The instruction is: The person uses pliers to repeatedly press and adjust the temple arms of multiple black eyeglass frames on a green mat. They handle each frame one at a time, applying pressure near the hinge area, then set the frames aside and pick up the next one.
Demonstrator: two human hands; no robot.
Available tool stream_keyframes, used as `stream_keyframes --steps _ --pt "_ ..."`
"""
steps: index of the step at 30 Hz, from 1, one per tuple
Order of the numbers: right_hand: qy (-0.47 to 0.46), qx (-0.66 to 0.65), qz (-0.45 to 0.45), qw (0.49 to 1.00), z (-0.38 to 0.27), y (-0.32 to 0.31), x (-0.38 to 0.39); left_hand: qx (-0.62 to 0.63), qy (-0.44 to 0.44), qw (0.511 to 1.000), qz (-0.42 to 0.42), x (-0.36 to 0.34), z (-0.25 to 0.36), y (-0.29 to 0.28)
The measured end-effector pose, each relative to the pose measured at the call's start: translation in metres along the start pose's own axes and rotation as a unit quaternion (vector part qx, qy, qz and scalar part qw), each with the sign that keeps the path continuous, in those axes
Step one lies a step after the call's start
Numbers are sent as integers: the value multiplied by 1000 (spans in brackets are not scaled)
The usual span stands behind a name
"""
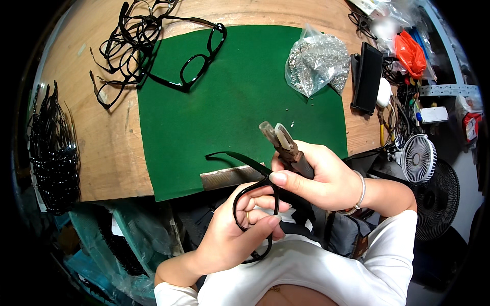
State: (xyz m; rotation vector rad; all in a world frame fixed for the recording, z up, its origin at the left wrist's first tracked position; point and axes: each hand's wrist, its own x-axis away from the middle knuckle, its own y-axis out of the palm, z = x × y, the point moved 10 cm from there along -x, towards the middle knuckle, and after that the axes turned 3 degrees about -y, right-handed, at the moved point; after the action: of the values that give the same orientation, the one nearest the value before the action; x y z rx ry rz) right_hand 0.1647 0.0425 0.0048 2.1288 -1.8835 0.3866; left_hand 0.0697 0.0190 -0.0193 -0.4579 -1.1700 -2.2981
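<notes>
In my left hand (240, 229) is a black glasses frame (236, 206), gripped by its rims, with one temple (234, 155) reaching up over the mat's front. My right hand (321, 178) is closed round pliers (288, 153) with pale pads on their jaws, which point up and away from me; its thumb rests at the frame's upper corner by the temple. Beneath the temple, a flat textured metal bar (224, 178) lies along the front edge of the green mat (214, 117).
Glasses frames (201, 61) pile at the back left; black temples (53, 158) bundle at left. A bag of small metal parts (314, 61), a phone (369, 74), cables and a small white fan (418, 158) are at right. The wooden table edge (112, 191) runs before me.
</notes>
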Motion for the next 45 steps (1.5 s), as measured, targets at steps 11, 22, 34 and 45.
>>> stream_keyframes --steps 11,22,34,45 --pt "19 35 -47 998 13 -12 10 11 -11 1000 -18 6 4 -5" --pt "97 218 -226 945 12 13 17 -17 0 999 -37 5 3 -4" --pt "11 307 -159 938 5 -9 10 -13 5 1000 -4 0 9 -1" --pt "-43 315 29 948 55 -36 -15 -377 103 884 256 45 112 -85"
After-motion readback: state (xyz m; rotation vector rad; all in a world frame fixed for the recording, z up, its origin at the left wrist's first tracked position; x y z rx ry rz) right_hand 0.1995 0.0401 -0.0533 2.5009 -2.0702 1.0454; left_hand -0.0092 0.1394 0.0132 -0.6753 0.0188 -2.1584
